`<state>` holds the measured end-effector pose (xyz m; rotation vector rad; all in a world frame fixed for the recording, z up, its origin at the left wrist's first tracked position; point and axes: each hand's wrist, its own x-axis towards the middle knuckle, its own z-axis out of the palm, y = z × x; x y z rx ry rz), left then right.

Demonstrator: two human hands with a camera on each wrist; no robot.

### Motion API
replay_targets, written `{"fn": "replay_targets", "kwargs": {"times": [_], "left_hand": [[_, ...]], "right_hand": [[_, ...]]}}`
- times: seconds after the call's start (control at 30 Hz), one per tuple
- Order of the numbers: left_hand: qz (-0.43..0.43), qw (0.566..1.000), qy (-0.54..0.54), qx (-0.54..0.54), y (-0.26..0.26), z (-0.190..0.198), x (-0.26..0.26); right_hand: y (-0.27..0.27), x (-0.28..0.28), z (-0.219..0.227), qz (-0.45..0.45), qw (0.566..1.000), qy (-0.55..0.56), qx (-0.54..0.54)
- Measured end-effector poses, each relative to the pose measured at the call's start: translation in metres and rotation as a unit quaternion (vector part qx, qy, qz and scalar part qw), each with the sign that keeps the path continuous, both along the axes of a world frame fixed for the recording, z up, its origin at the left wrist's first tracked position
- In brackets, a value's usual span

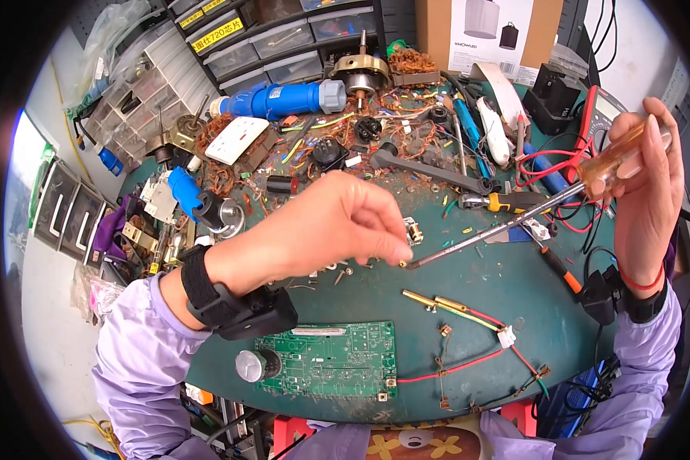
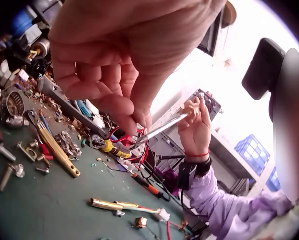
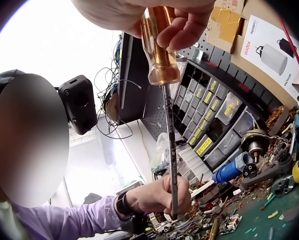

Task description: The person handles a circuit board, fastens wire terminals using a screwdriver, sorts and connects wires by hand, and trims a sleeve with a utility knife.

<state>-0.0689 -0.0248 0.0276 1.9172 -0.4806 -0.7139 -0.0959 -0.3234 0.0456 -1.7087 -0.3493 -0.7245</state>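
Note:
My right hand grips the amber handle of a long screwdriver, whose shaft slants down to the left. At its tip, my left hand pinches a small brass-coloured piece between thumb and forefinger, over the green mat. From the left wrist view, the left hand has its other fingers curled, and its fingertips hide most of the piece. Whether the tip touches the piece, I cannot tell.
A green circuit board lies near the front edge, with red wires and brass pins to its right. Behind are scattered scraps, a blue connector, a wrench, a red multimeter and drawers.

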Motion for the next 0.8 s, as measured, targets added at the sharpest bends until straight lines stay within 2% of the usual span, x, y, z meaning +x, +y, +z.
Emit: {"fn": "replay_targets", "kwargs": {"times": [0.13,0.23,0.27,0.33,0.47,0.53,0.57,0.63,0.67,0.73,0.77,0.8], "left_hand": [[0.064,0.996,0.042,-0.045,0.002,0.000,0.002],[0.067,0.994,0.047,-0.068,0.005,-0.004,0.002],[0.061,0.995,0.032,-0.066,0.006,-0.005,0.002],[0.057,0.996,0.017,-0.063,0.008,-0.005,0.000],[0.059,0.997,0.026,-0.046,0.015,-0.005,0.000],[0.055,0.997,0.017,-0.046,0.018,-0.008,0.003],[0.082,0.995,0.020,-0.046,0.019,-0.008,0.004],[0.110,0.993,0.021,-0.047,0.020,-0.009,0.007],[0.121,0.990,0.042,-0.067,0.021,-0.010,0.009],[0.136,0.985,0.062,-0.087,0.022,-0.011,0.011],[0.126,0.985,0.063,-0.096,0.021,-0.012,0.011],[0.116,0.986,0.065,-0.105,0.021,-0.013,0.011]], "right_hand": [[-0.004,-0.003,0.002,-0.034,0.999,-0.035,-0.006],[-0.009,-0.007,0.007,0.075,0.995,-0.042,-0.042],[-0.008,-0.003,0.006,0.076,0.995,-0.041,-0.042],[-0.006,0.009,0.003,0.086,0.990,-0.113,0.008],[0.001,0.010,0.002,0.108,0.989,-0.096,-0.003],[0.005,0.014,-0.001,0.036,0.995,-0.098,0.008],[0.009,0.016,-0.001,0.037,0.994,-0.098,0.008],[0.018,0.018,-0.001,-0.044,0.989,-0.137,0.017],[0.015,0.017,-0.003,-0.042,0.989,-0.137,0.017],[0.003,0.017,-0.008,0.078,0.994,-0.072,0.031],[0.003,0.020,-0.011,0.043,0.996,-0.078,0.025],[0.004,0.023,-0.012,0.045,0.996,-0.077,0.027]]}}
